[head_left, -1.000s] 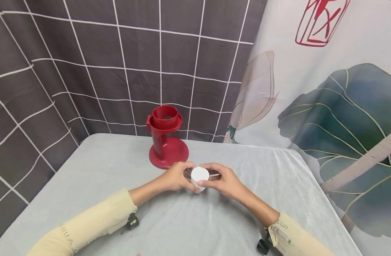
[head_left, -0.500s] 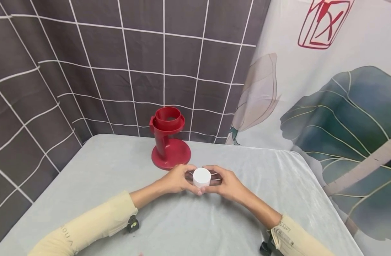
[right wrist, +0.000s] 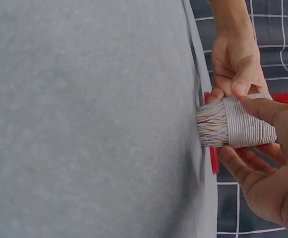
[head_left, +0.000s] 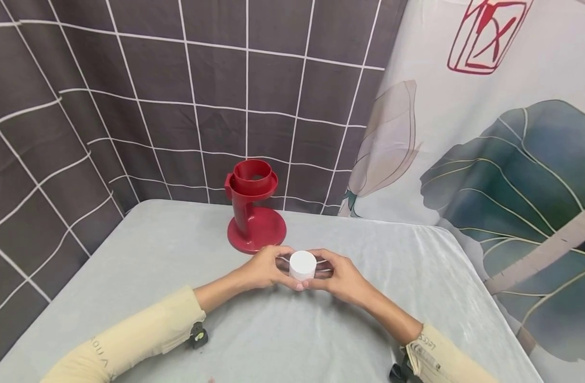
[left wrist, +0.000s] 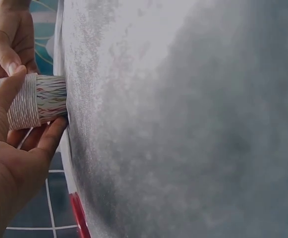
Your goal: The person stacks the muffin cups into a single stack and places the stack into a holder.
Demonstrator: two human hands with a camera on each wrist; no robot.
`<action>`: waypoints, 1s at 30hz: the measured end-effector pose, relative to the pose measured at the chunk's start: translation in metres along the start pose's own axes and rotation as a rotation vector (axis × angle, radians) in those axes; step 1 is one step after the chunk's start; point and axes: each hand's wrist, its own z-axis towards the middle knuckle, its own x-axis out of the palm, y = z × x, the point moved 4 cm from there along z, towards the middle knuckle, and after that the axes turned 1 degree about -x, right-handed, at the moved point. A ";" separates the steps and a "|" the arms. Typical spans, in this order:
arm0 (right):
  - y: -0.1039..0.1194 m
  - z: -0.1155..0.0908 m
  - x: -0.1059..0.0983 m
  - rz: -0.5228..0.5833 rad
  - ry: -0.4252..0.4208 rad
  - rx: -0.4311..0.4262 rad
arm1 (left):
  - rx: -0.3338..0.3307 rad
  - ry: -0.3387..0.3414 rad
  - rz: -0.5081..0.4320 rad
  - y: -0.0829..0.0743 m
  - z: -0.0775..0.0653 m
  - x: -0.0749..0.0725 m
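Observation:
A small white round jar [head_left: 302, 263] stands upright on the table between both hands. Its wide ribbed lid [left wrist: 25, 101] shows in the left wrist view, above a narrower body [right wrist: 211, 124] covered in fine wavy multicoloured lines. My left hand [head_left: 267, 267] curls round the jar's left side, and my right hand [head_left: 339, 274] curls round its right. The two thumb tips meet at the near side of the jar, over the ribbed part. The other fingers reach behind and alongside it, partly hidden.
Beyond the left hand, a red stand [head_left: 244, 213] with a round base and a ring-shaped top stands on the pale cloth-covered table [head_left: 168, 255]. A dark gridded curtain [head_left: 216, 85] hangs behind, with a leaf-printed white one [head_left: 431, 133] to the right.
The right thumb has slid from the lid's right side down to the near side, beside the left thumb. Over the last half second the hands and jar barely move.

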 end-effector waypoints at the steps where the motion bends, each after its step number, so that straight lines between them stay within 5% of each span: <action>1: 0.000 0.000 0.000 0.001 -0.001 0.000 | 0.003 -0.001 -0.002 0.000 0.000 0.000; 19: 0.012 0.000 -0.004 0.036 -0.001 -0.001 | 0.002 -0.009 -0.040 -0.007 -0.005 -0.008; 30: 0.031 0.009 -0.005 0.048 -0.014 -0.061 | 0.036 -0.038 -0.009 -0.023 -0.012 -0.026</action>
